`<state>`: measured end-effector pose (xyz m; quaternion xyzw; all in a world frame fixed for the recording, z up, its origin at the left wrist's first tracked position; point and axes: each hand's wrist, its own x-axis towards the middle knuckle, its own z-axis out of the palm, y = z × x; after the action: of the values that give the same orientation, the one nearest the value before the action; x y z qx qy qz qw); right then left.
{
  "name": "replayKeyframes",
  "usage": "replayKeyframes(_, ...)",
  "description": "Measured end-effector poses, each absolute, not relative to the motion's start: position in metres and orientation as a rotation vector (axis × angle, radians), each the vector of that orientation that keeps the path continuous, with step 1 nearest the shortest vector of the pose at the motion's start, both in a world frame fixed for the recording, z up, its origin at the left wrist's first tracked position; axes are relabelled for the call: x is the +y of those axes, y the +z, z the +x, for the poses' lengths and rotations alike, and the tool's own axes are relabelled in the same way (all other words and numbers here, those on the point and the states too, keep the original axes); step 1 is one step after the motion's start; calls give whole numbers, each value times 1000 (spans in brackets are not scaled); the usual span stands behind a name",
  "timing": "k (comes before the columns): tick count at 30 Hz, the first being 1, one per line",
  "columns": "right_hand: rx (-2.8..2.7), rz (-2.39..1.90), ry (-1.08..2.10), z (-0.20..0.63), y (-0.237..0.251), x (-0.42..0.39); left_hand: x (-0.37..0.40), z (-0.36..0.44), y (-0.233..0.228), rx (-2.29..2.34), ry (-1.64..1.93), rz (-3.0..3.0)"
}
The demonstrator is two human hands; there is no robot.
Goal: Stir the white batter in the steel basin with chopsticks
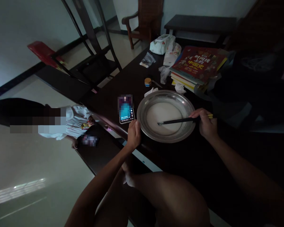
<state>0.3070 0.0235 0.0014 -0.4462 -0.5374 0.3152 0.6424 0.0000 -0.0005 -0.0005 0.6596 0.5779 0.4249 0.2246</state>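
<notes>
I've got both hands busy at one metal bowl (142,114) on the dark table (104,97), white liquid (164,110) in the bottom. Left hand (133,134) is clamped on the near-left rim, thumb side up; can't see how the fingers sit underneath. Right hand (207,124) is closed round a pair of dark chopsticks (177,121), yellow ends poking out behind the fist, tips together and dipping into the liquid near the middle. Looks like stirring to me, though one still can't prove motion. To do it well, I'd hold the rim firm so the bowl doesn't spin, sweep the tips along the bottom and round the edge in slow circles, and stay low so nothing slops over. Pose: left forearm reaches up from below, wrist fairly straight; right forearm slants in from the lower right, chopsticks nearly level, slightly tip-down. A steeper angle would probably reach the bottom better. Watch the left knuckles: lit phone (126,110) lies just beside them, so splashes matter.
</notes>
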Motion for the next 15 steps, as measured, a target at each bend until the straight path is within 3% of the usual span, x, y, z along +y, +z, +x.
replayKeyframes(15, -1233, -1049, 699, 309, -1, 24, -1, 0, -4, 1592, 1188, 1813)
